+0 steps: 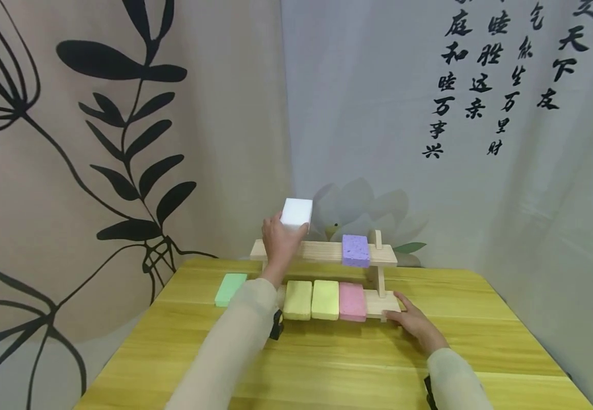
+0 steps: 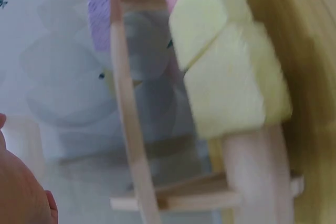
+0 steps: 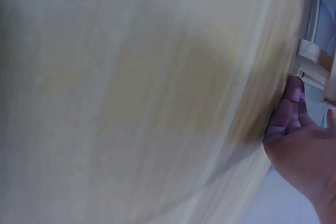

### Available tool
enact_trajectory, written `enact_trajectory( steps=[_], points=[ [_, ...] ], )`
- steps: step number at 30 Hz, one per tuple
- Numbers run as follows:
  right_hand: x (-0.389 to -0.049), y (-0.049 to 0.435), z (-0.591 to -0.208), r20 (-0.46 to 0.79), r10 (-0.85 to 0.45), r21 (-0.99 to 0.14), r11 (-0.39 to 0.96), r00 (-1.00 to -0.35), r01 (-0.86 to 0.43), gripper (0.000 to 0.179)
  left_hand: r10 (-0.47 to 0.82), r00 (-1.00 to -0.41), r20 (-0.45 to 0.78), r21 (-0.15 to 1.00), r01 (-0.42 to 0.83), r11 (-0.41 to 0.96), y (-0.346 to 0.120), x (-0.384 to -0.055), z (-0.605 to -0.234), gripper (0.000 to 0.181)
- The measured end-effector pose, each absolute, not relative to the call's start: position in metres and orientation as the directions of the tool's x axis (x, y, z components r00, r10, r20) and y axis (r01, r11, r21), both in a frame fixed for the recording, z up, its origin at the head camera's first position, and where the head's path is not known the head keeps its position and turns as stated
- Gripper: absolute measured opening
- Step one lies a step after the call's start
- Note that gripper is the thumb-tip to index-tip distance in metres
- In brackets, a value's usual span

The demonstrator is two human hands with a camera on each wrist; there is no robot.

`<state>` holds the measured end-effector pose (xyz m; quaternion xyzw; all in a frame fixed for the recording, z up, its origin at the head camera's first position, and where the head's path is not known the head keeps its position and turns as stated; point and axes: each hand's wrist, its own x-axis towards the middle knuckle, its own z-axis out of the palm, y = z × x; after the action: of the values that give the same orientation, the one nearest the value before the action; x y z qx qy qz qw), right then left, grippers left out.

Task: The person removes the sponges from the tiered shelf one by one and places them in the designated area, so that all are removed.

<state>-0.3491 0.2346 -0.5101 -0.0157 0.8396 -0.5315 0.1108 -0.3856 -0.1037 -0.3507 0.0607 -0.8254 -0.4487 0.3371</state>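
Observation:
In the head view my left hand holds a white sponge block over the left part of a two-tier wooden shelf. The left wrist view shows only part of that hand, with the pale block behind it. My right hand grips the right end of the lower tier, thumb and fingers on either side of the board. A purple sponge sits on the upper tier. Along the lower one stand two yellow sponges and a pink sponge, side by side.
A mint-green sponge lies at the shelf's left, partly behind my left forearm. The wooden table carries the shelf near its back edge. Behind hangs a curtain printed with plants and writing.

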Motion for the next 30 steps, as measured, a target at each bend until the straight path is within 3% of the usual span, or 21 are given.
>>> enact_trajectory(
  steps=[12, 30],
  points=[
    [-0.352, 0.236, -0.514, -0.161, -0.132, -0.900, 0.427, -0.978, 0.091, 0.102, -0.414, -0.778, 0.473, 0.799, 0.180, 0.574, -0.187, -0.376, -0.325, 0.077],
    [-0.344, 0.231, -0.504, -0.162, -0.131, -0.885, 0.458, -0.978, 0.086, 0.095, -0.450, -0.805, 0.388, 0.807, 0.060, 0.588, -0.282, -0.357, -0.376, 0.074]
  ],
)
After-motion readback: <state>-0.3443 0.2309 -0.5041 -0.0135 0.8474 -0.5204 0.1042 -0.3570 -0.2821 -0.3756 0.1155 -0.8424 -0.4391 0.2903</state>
